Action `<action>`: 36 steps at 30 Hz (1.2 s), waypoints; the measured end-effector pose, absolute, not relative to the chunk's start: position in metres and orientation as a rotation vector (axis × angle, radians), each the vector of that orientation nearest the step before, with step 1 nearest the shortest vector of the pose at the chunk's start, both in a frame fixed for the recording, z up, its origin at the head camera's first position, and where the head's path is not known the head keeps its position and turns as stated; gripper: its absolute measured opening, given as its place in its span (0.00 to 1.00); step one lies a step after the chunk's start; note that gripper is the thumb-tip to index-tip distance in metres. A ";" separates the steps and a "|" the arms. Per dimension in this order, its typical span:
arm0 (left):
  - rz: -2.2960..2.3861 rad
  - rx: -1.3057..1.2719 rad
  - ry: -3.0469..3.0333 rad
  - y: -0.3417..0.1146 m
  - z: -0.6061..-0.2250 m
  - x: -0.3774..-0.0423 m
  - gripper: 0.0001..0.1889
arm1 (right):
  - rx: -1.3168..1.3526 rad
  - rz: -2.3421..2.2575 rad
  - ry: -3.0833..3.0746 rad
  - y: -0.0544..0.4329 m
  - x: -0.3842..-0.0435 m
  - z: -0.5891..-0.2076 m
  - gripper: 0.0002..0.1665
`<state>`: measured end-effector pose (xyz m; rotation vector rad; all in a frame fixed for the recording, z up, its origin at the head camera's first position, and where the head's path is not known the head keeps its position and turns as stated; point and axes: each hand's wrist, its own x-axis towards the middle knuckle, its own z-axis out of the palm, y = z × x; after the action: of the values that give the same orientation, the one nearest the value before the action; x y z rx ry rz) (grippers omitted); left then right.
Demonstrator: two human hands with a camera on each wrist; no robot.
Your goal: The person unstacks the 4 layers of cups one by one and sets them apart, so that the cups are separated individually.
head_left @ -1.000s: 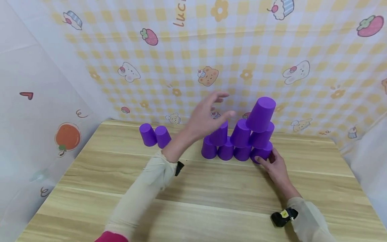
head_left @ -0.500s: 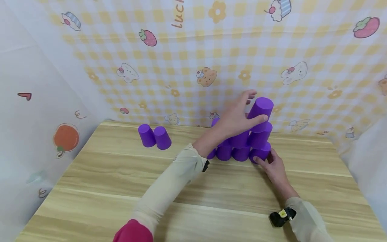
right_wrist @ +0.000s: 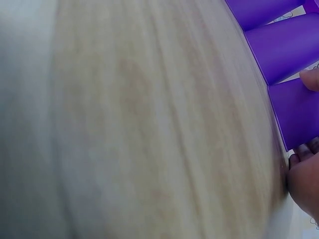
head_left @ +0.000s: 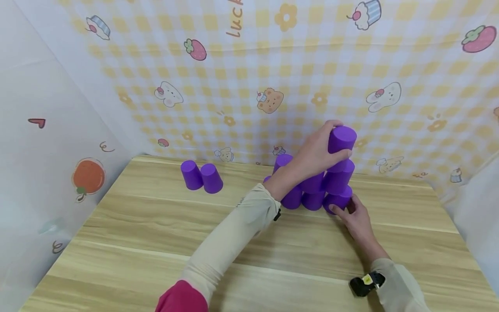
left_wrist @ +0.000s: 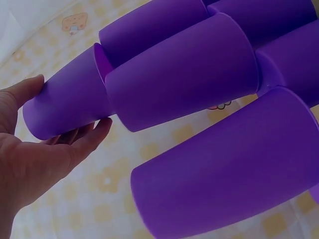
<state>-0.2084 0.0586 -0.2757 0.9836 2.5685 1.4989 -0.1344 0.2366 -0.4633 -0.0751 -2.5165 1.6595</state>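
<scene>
Purple cups stand upside down in a stepped stack, with several in the bottom row. My left hand [head_left: 316, 151] grips the single top cup [head_left: 344, 138], thumb on the near side and fingers behind. In the left wrist view this top cup [left_wrist: 70, 94] sits with its rim against a cup [left_wrist: 184, 72] of the middle row. Down at the right end, my right hand [head_left: 356, 219] holds the bottom corner cup [head_left: 338, 199] between thumb and fingers. My left forearm hides part of the stack. The right wrist view shows that corner cup [right_wrist: 296, 112] on the table.
Two more purple cups, a left one [head_left: 191, 175] and a right one [head_left: 212, 178], stand upside down side by side on the wooden table [head_left: 156, 225], left of the stack. A patterned cloth [head_left: 234, 73] hangs close behind the stack.
My left hand has moved right, from above the stack's left part to the top cup, and now grips it. The right hand has stayed at the corner cup.
</scene>
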 end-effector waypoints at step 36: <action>1.731 0.733 2.850 -0.126 -0.253 -0.196 0.31 | -0.136 1.625 -2.555 0.235 -0.134 -0.460 0.37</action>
<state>-0.1962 -0.1255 -0.2527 0.7327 2.8504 1.7307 -0.1342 0.2351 -0.4598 -0.1359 -2.5547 1.6254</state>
